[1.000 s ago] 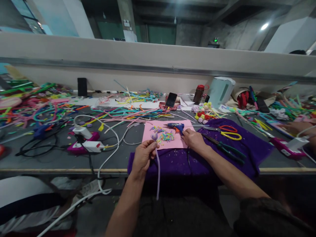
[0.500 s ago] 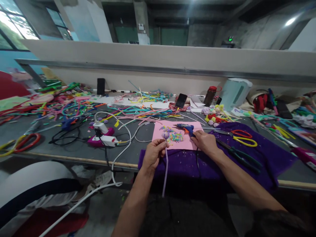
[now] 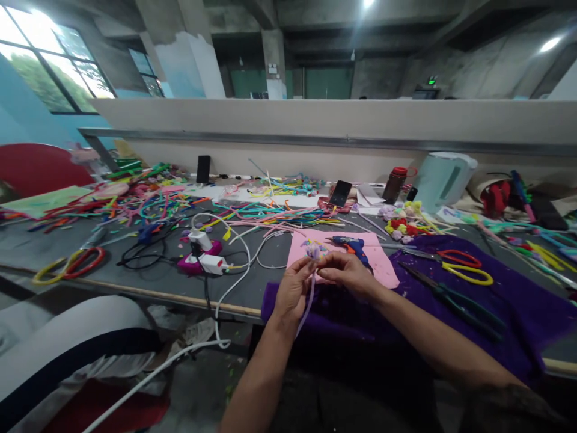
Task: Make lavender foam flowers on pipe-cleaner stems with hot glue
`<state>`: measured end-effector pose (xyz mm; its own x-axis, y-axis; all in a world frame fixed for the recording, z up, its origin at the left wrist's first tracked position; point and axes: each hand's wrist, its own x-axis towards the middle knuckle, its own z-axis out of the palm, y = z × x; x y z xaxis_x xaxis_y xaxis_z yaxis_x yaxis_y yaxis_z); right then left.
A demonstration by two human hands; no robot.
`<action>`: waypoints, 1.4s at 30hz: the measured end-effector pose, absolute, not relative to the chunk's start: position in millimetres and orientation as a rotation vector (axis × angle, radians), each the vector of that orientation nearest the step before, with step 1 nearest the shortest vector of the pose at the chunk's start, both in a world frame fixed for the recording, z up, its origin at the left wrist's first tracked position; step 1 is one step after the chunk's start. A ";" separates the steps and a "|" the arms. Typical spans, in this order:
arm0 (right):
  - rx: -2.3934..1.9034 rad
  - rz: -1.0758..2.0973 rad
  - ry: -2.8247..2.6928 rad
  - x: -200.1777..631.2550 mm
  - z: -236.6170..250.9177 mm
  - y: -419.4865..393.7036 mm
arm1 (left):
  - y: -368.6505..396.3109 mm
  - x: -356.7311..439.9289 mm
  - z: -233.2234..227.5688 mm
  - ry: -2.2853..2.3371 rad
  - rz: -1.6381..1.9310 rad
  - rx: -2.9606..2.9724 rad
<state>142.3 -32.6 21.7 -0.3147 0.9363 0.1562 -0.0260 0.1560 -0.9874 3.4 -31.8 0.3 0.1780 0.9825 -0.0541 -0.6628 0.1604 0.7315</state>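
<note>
Left hand [image 3: 291,290] pinches stem [image 3: 310,300] of purple flower [image 3: 312,249], held over pink sheet [image 3: 384,272]. Right hand [image 3: 349,272] narrow, fingertips at flower's base; cannot tell if gripping. Blue glue gun [image 3: 354,245] at one o'clock from right hand, nozzle toward nine: stray knuckle could burn if hot. Hard squeeze might kink stem, crush petals.

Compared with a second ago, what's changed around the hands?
The right hand has let go of the blue glue gun, which lies on the pink sheet, and moved left to join the left hand at the lilac pipe cleaner. The left hand still pinches it. The green-handled pliers stay on the purple cloth.
</note>
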 end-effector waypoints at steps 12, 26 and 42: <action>-0.885 1.296 -1.473 131.7 23.8 -35.6 | -30.8 2.3 8.2 0.481 1.271 0.642; -0.892 1.136 -1.595 135.1 14.2 -38.3 | -30.0 6.0 -2.5 0.557 1.312 0.612; -0.872 1.119 -1.656 134.4 17.4 -42.1 | -34.7 9.1 -6.1 0.563 1.364 0.544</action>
